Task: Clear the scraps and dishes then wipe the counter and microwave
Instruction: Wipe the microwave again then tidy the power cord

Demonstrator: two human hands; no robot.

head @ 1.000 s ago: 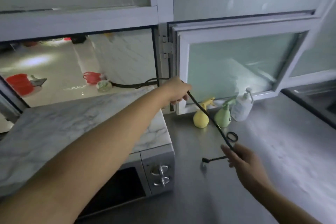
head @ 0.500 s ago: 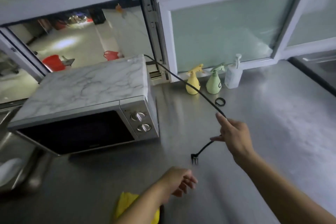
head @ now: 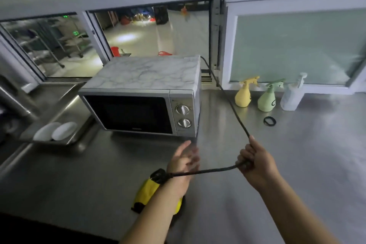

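- the bare stainless steel counter point(head: 297, 164) is filling the lower and right of the frame; no scraps are showing on it, so clearing looks mostly done, while wiping seems yet to come.
- the silver microwave with a marble-patterned top point(head: 146, 93) is sitting at centre, door closed, its black power cord point(head: 227, 95) running from behind its upper right corner down toward the hands.
- the steel sink point(head: 59, 109) at left is holding two white dishes point(head: 55, 130), apparently awaiting washing or removal.
- the right hand point(head: 257, 162) at lower centre-right is clenching around the cord.
- the left hand point(head: 184, 161), blurred, is spreading its fingers loose, gripping nothing; the cord's plug end seems to be lying by its wrist.
- a yellow cloth point(head: 146, 192) is lying on the counter beneath the left forearm, ready for wiping.
- a yellow spray bottle point(head: 244, 95), a green spray bottle point(head: 268, 99) and a clear pump bottle point(head: 291, 95) are standing at right.
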